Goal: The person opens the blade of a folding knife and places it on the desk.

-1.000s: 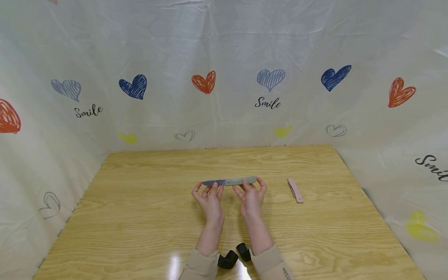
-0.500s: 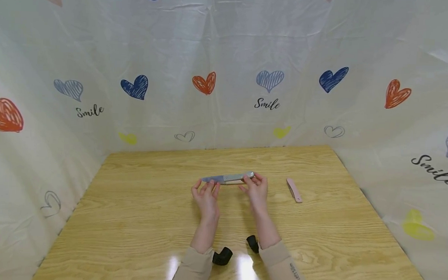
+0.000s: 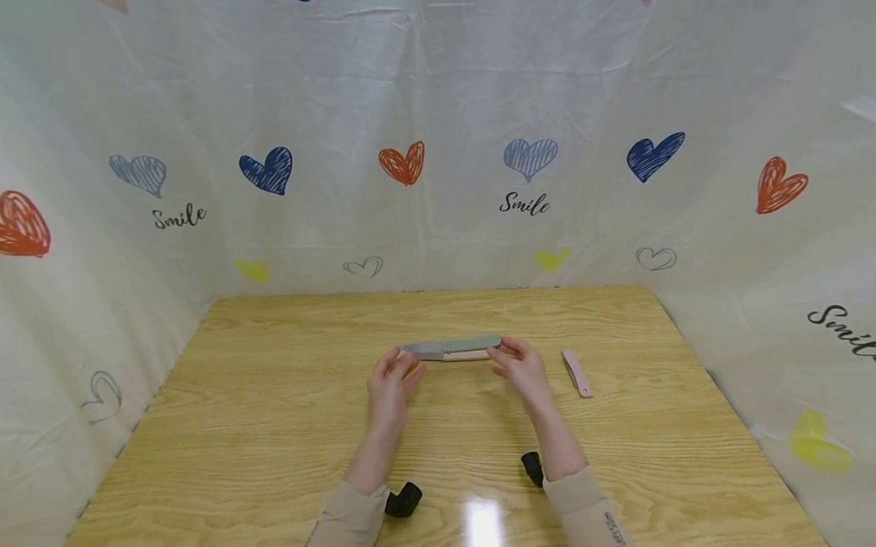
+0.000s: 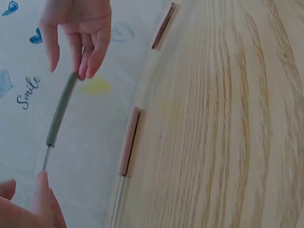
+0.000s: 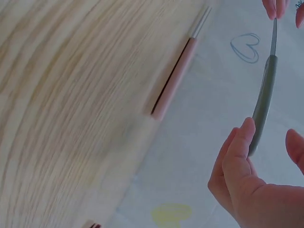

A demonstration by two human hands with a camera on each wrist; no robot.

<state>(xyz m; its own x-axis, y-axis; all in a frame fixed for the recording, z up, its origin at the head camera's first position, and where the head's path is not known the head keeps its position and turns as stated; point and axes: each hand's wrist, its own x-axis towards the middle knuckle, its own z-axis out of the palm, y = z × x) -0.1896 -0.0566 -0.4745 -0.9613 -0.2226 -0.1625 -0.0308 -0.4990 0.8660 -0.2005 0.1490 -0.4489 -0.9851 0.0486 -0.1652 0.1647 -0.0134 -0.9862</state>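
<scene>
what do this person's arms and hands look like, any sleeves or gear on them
The left hand and right hand are bare, with no gloves. The left sleeve and right sleeve are beige; the right one carries small dark lettering. At the inner side of the cuffs sit a bent left black piece and a right black piece. No cables show.

1. Head view: black script "Smile" (image 3: 525,204), 3×, on white heart-printed hanging sheet (image 3: 459,89).
2. Left wrist view: "Smile", 1×, same sheet.
3. Beige fabric right sleeve (image 3: 587,520): small dark lettering (image 3: 615,529), blurred, roughly "Let's Slim".
</scene>
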